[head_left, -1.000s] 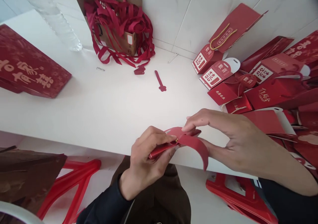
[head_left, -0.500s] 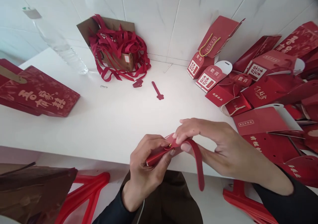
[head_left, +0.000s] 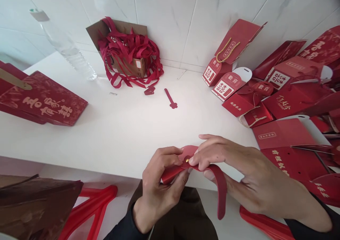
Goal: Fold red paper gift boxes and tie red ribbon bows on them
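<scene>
My left hand (head_left: 160,187) grips a small folded red paper box (head_left: 171,175), fingers on top and thumb in front. My right hand (head_left: 236,165) pinches a red strap (head_left: 221,192) near the box's top; its free end curls down below the hand. A small gold stud (head_left: 187,160) sits at the strap's near end, between the fingertips of both hands. The underside of the stud and much of the box are hidden by my fingers. A loose red strap with a flower-shaped end (head_left: 170,99) lies flat on the table ahead.
At the back stands a cardboard box (head_left: 127,67) overflowing with red ribbons. A clear plastic bottle (head_left: 66,45) is at the back left. One red box (head_left: 53,98) lies at left, and several red gift boxes (head_left: 281,133) crowd the right. Red stools (head_left: 90,211) flank the table (head_left: 106,137).
The stud's round gold head now shows on the strap's end, where gold bits poked out at the fingers before. Both hands appear slightly lower and farther right, along with the whole view.
</scene>
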`<state>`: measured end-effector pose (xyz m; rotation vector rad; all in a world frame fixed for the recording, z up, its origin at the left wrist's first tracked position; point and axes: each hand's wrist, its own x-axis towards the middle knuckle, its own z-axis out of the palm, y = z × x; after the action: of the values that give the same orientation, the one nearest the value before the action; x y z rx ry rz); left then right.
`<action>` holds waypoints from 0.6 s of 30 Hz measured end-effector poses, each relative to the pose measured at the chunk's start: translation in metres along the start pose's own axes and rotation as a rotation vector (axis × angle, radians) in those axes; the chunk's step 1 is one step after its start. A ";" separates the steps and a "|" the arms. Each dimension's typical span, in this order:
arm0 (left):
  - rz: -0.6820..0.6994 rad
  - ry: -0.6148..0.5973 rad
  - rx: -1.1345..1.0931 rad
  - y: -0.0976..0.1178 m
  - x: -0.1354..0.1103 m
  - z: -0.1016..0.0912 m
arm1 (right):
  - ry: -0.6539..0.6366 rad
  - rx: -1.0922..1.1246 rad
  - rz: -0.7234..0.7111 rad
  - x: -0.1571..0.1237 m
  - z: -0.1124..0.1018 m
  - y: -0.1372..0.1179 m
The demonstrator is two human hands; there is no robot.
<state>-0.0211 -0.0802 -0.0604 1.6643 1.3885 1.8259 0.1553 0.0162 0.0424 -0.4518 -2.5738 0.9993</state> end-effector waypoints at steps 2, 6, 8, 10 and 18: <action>-0.016 -0.004 -0.032 0.000 0.001 0.000 | 0.006 0.004 0.007 0.001 0.000 0.001; -0.006 -0.026 -0.084 0.000 0.002 0.001 | 0.007 0.006 0.017 0.003 0.001 0.003; 0.011 -0.036 -0.096 0.000 0.003 0.001 | -0.001 0.014 0.028 0.004 0.001 0.002; 0.010 -0.031 -0.105 0.000 0.003 0.001 | 0.018 0.025 0.047 0.005 0.001 0.002; -0.053 0.025 -0.085 0.004 0.005 0.003 | 0.222 0.065 0.348 0.030 0.008 0.005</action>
<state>-0.0187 -0.0771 -0.0543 1.5536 1.3319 1.8550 0.1263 0.0277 0.0392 -0.9593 -2.3034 1.0707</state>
